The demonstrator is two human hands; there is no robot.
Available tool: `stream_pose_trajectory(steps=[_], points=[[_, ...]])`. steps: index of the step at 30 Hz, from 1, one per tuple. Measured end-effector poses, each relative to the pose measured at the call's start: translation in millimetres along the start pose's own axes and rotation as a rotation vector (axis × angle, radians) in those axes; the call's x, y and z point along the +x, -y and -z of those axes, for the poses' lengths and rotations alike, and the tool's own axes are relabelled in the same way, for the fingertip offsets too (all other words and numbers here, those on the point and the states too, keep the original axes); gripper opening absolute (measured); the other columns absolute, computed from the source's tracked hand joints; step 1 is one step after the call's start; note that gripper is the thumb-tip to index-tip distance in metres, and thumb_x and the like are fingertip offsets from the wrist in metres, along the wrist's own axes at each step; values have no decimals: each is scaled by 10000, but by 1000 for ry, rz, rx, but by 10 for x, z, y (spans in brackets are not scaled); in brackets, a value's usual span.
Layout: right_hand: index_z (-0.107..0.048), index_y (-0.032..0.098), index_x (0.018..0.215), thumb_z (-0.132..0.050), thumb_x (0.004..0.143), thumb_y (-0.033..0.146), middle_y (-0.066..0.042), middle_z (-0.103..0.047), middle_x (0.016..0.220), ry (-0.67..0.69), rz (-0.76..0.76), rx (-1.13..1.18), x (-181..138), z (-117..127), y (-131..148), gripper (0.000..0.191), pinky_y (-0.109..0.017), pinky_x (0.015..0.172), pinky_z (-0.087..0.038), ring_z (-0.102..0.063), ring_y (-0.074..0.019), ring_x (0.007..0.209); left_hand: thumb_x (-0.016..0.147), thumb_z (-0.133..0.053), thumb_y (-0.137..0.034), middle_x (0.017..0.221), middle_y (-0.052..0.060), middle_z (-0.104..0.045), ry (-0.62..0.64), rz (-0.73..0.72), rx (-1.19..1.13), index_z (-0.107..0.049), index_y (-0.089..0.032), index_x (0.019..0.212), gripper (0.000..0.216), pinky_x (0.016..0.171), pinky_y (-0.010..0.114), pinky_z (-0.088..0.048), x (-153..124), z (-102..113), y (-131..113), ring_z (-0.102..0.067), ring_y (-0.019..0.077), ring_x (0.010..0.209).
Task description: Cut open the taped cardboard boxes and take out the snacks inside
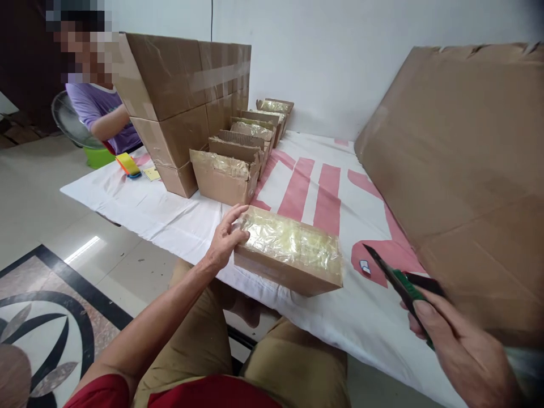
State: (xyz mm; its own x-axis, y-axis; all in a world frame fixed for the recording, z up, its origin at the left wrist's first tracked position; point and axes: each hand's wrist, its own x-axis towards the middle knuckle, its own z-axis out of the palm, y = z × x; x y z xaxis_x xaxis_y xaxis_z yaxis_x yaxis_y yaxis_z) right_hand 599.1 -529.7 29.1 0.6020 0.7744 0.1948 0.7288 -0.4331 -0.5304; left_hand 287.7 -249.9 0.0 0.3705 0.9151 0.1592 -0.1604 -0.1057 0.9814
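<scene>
Surroundings first. At right: big brown carton [463,170], standing on the table, walling off that side close to the right hand [459,337]. At upper left: tall stack of taped cartons [178,85], partly hiding a person in purple [102,110]. Beside that person: round fan [70,122], bright green item [100,158] below. Left of the stack's base, on the white cloth [306,320]: yellow-and-orange item [128,165] and pale yellow slip [152,173]. Right of centre, on a pink patch: small blue-and-white piece [364,266], near the blade.

Containers: row of open boxes [221,180] along the stack, running from centre-left toward upper centre. Flaps up, shiny yellowish film showing; deeper ones overlap, so hard to be sure what's under it. Wrapped box [293,243]: sits at frame centre, near table edge, just in front of the row. Glossy clear film over top, pale yellow showing through.

Grip: left hand [223,243] resting on wrapped box's left end, thumb on top, fingers spread. Right hand clenched round green-handled knife [402,283] at lower right; blade out, pointing up-left, apart from wrapped box.
</scene>
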Motion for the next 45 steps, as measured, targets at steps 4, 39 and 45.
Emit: stream_pose_trajectory(steps=[4,39,45], points=[[-727,339,1210,-584,944,610,-87,-794,1075,5,256,17,199,133,693,406,-442,776,-613,-756,-328,962,684,-715,-284,1646,65,-441,110,-27,32,-761,-254,1179,497,1262,538,-269,178,40,-23,-311,377,1564],[-746,216,906,-523,951,252,-66,-738,729,503,791,-777,1034,-400,2356,230,-308,499,-239,-625,-202,585,608,-579,-266,1406,57,-642,172,12,-123,-719,-229,1227,636,1171,506,-389,142,-12,268,-546,377,1338],[-641,231,649,-573,931,281,-38,-627,567,552,839,-667,1125,-308,2237,294,-315,500,-264,-508,-166,463,597,-582,-284,1368,71,-656,154,16,-115,-717,-216,1214,635,1147,494,-417,154,-8,291,-567,366,1300]])
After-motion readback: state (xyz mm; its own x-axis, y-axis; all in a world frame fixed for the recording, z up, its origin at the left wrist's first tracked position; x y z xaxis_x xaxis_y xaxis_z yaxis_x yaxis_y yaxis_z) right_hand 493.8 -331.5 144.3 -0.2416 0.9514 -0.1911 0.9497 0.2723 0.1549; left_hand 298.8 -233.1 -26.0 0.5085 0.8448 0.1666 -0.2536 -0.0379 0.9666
